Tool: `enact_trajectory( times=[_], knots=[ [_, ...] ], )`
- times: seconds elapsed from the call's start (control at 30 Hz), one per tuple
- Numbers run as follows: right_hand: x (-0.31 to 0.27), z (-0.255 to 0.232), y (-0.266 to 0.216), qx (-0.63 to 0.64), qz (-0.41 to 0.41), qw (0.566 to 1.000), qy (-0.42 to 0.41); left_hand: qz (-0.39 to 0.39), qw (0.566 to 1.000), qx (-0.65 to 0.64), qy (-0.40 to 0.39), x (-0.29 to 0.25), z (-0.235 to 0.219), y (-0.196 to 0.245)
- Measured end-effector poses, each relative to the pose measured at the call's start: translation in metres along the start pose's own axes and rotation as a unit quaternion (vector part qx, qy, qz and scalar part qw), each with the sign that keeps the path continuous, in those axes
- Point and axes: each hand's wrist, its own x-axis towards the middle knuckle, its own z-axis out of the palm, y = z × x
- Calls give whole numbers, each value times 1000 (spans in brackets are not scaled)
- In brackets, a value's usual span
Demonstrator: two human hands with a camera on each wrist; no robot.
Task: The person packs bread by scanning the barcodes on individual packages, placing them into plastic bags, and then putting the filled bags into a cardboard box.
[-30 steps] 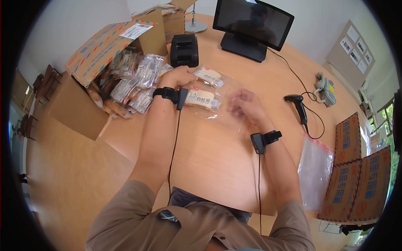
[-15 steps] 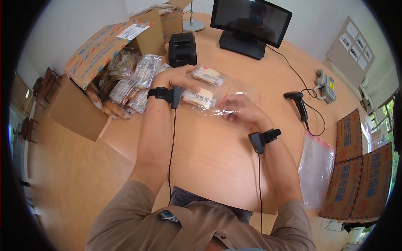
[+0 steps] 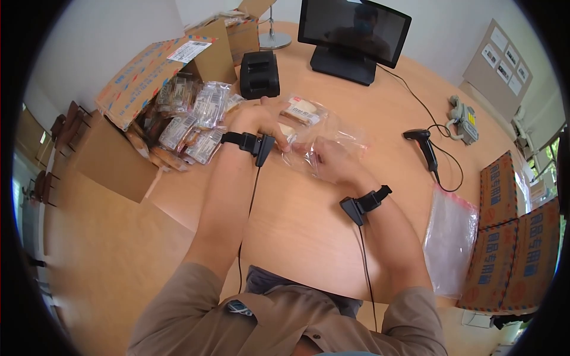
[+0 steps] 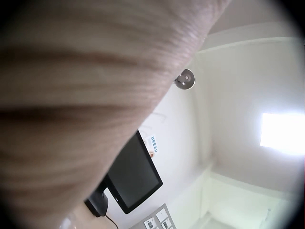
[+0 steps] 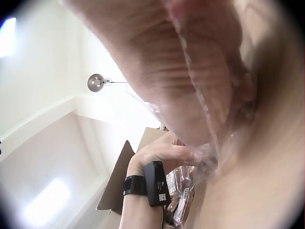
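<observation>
Two packs of sliced white bread lie side by side at the middle of the table, over or in a large clear plastic bag (image 3: 341,133). The far bread pack (image 3: 303,111) shows its printed label. My left hand (image 3: 258,120) covers much of the near bread pack (image 3: 287,132), gripping it with the thumb on top. From the right, my right hand (image 3: 338,161) reaches under the clear film, its fingertips close to the near pack and the left thumb. In the right wrist view the bag's edge runs across the right hand (image 5: 190,86). I cannot tell what its fingers pinch.
At the left a tipped carton (image 3: 160,77) spills several wrapped breads (image 3: 211,107). A black printer (image 3: 259,74) and a monitor (image 3: 354,29) stand behind. To the right are a barcode scanner (image 3: 423,151), a telephone (image 3: 463,121), flat clear bags (image 3: 449,243) and cartons (image 3: 504,249).
My right hand has moved left under the film, up to the near pack. My left hand has moved over the near pack and now grips it. The near pack has turned and is more covered.
</observation>
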Motion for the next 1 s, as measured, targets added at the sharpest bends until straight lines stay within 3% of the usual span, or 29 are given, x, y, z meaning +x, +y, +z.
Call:
enact_trajectory(
  times=[0.1,0.13,0.17,0.23,0.3,0.37,0.43,0.5,0.53,0.57,0.6,0.67,0.73,0.9,0.97,1.0],
  knots=[
    [4,-6,12,29,-20,999,-32,-71,993,91,-6,-18,-5,26],
    [1,-15,25,198,65,973,-98,-74,990,117,14,-11,4,16],
    [-1,-23,38,356,148,908,-165,-77,986,144,33,-10,7,10],
    [-6,-32,63,440,153,878,-113,-88,989,119,25,-23,3,10],
    [-11,-68,75,355,188,909,-117,-83,993,48,68,-21,10,-4],
    [-21,-101,82,327,228,913,-90,-75,988,88,100,-22,3,-30],
    [-36,-131,80,293,224,929,-22,-66,967,14,248,-54,-15,-43],
    [-52,-160,72,288,221,930,64,-166,923,145,315,-92,-24,-46],
    [-62,-174,67,290,221,929,62,-215,905,157,332,-103,-26,-54],
    [-71,-186,63,267,234,926,131,-262,884,170,348,-113,-27,-62],
    [-79,-194,66,243,247,917,199,-262,884,172,347,-121,-27,-70],
    [-95,-207,90,213,269,909,238,-332,864,179,333,-133,-25,-88],
    [-109,-215,112,181,291,898,276,-313,877,140,337,-137,-23,-111],
    [-122,-212,139,113,396,883,227,-240,909,38,338,-152,-32,-118],
    [-125,-206,145,140,371,882,254,-186,924,25,334,-145,-38,-132],
    [-125,-206,153,129,365,885,258,-196,904,3,381,-146,-37,-121]
  ],
)
